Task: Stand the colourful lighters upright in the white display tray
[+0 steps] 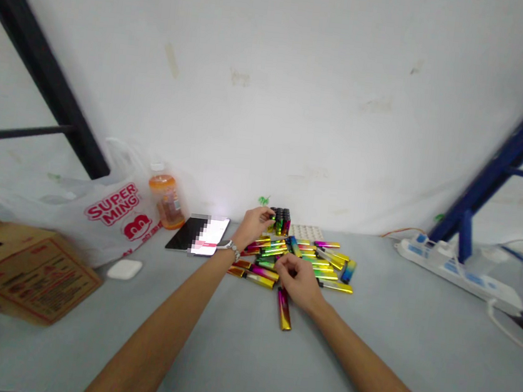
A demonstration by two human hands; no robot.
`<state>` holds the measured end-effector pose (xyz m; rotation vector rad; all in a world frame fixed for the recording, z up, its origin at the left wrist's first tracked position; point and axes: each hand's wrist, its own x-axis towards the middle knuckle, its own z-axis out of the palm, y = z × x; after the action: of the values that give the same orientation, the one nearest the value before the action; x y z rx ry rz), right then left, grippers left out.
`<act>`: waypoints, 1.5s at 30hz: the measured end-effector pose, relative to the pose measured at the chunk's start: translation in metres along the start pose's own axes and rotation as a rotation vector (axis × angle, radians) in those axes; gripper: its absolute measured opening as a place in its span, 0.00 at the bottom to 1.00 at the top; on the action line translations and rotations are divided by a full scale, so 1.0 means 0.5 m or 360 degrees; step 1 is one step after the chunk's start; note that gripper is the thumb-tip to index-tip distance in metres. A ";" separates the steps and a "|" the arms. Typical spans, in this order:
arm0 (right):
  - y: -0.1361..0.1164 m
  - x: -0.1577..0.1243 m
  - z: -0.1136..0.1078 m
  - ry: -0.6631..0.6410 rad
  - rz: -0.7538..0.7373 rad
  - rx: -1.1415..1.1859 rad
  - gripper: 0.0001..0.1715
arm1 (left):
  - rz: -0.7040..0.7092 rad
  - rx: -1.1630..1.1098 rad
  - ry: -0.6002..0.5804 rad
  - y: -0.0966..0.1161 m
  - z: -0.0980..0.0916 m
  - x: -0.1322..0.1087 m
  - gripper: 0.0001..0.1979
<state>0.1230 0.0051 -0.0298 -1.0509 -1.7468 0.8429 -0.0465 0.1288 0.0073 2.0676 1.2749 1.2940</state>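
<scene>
My left hand (pixel 254 223), with a watch (pixel 231 247) on its wrist, reaches to the left end of a block of upright lighters (pixel 282 221) with black tops. Its fingers are closed around a shiny lighter at that end, mostly hidden behind them. The upright lighters stand at the left of a white tray with holes (pixel 307 232). Closer to me, my right hand (pixel 299 281) pinches the black end of a magenta and gold lighter (pixel 284 310). Around both hands lies a loose pile of metallic, many-coloured lighters (pixel 323 273).
Left of the pile are a tablet (pixel 186 233), an orange drink bottle (pixel 164 201), a white case (pixel 124 269), a plastic bag (pixel 114 204) and a cardboard box (pixel 36 271). A power strip (pixel 460 274) with cables lies at right. The wall (pixel 301 100) rises behind the grey table (pixel 224 355).
</scene>
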 end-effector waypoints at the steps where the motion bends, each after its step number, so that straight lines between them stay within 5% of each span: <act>1: 0.000 0.000 0.000 -0.0002 -0.0001 0.0002 0.07 | -0.0003 0.0007 -0.0005 -0.003 0.003 0.002 0.10; 13: 0.005 -0.001 0.001 -0.0022 0.0010 0.0038 0.07 | 0.0116 0.0163 -0.0185 -0.025 -0.004 0.015 0.12; 20: 0.003 -0.001 0.001 -0.0009 0.0004 0.0014 0.07 | 0.0514 0.0695 -0.0232 -0.010 -0.023 0.001 0.12; 29: -0.003 0.002 -0.003 0.0041 -0.0111 -0.0211 0.08 | 0.0499 0.1186 -0.0263 0.020 -0.038 -0.027 0.23; 37: -0.010 0.031 -0.036 -0.0040 -0.0337 -0.0821 0.07 | 0.0348 0.0989 0.0015 0.054 -0.050 -0.112 0.14; 45: -0.042 0.101 -0.022 -0.0476 -0.0466 -0.1319 0.13 | 0.0224 0.0711 0.0050 0.055 -0.068 -0.181 0.13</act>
<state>0.1154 0.0434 0.0099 -1.1630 -2.5251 0.0569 -0.0765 0.0333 -0.0020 2.4857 1.5716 1.1825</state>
